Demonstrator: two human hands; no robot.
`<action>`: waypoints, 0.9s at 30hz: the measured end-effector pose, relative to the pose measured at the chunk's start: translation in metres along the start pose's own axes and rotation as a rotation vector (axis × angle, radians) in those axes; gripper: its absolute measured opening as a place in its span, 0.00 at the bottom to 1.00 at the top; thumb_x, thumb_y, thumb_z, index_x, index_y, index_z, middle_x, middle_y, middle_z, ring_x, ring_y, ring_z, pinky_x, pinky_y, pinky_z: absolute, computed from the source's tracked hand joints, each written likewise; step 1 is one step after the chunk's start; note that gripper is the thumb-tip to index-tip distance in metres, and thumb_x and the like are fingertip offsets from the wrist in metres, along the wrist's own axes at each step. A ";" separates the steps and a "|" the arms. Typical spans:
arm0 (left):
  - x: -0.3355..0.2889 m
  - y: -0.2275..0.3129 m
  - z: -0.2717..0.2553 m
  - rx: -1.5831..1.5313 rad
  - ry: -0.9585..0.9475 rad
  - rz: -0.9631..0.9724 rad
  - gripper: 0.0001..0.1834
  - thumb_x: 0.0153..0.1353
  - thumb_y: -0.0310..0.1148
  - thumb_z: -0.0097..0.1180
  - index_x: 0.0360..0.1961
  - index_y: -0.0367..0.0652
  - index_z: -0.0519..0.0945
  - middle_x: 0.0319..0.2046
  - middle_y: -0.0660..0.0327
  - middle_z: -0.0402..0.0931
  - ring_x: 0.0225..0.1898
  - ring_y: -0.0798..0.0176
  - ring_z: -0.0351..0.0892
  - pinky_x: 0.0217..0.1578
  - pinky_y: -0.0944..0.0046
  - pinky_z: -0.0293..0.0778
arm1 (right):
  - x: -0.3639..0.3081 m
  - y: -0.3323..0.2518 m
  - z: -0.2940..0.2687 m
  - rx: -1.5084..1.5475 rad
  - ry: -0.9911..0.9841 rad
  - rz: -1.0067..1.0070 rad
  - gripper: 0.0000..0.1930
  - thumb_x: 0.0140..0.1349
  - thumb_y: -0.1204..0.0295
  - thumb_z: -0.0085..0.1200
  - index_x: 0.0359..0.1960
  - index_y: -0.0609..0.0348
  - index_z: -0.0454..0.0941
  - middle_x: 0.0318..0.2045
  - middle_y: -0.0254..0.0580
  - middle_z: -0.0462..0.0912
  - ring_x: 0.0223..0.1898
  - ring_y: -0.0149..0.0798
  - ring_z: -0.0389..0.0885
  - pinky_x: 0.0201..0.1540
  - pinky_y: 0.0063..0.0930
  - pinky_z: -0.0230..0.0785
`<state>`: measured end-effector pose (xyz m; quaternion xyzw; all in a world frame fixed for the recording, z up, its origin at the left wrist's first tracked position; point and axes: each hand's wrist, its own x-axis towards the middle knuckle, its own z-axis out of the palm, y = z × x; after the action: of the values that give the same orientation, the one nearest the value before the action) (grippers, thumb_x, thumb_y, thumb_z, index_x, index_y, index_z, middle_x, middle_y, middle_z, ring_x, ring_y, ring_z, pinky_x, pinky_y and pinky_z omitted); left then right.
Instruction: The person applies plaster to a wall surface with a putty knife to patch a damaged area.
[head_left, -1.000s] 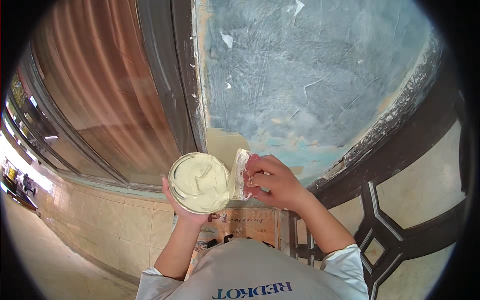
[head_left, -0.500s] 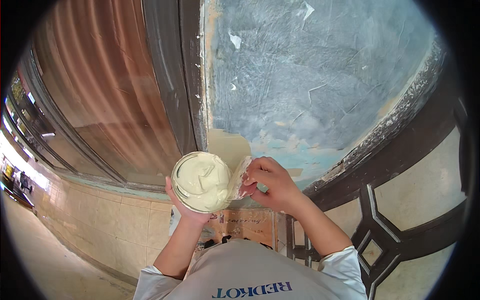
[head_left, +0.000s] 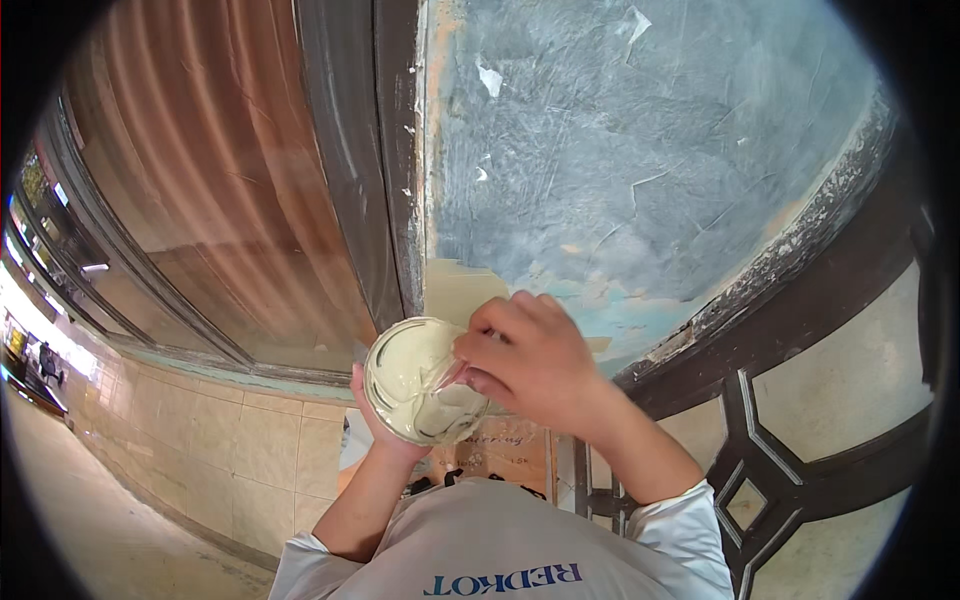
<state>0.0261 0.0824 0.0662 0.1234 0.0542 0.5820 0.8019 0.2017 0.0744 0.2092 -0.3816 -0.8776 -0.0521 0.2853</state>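
In my left hand (head_left: 383,432) is a round tub (head_left: 440,438), its fingers wrapped round the side and underneath. Pale cream-coloured putty (head_left: 402,362) fills it, with ridges and swirls on the surface. My right hand (head_left: 540,355) pinches a putty scraper (head_left: 453,377) with a reddish grip. The scraper's blade dips into the putty, so most of it is hidden by the hand and the paste. Just behind the tub, a smooth beige patch (head_left: 460,285) covers the lower left corner of the blue-grey wall panel (head_left: 620,150).
A dark door frame (head_left: 345,130) with glass and a reddish curtain (head_left: 210,150) stands left of the panel. Dark wooden latticework (head_left: 770,440) is on the right. Tan tiles (head_left: 265,450) run along the lower left. A printed cardboard sheet (head_left: 515,460) lies below my hands.
My right hand has moved left over the tub, bringing the scraper from beside its rim into the putty. The tub has shifted slightly right and down in view.
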 end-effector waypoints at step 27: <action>-0.010 0.059 -0.059 -0.091 0.058 -0.057 0.46 0.59 0.72 0.34 0.67 0.48 0.64 0.65 0.54 0.65 0.64 0.47 0.65 0.63 0.43 0.62 | 0.017 0.004 0.027 0.197 -0.017 0.208 0.18 0.44 0.66 0.72 0.33 0.54 0.76 0.31 0.37 0.76 0.32 0.44 0.79 0.33 0.36 0.71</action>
<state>-0.0452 0.0985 0.0243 0.0683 0.0542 0.5642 0.8210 0.1823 0.0963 0.1955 -0.4410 -0.8366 0.0676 0.3179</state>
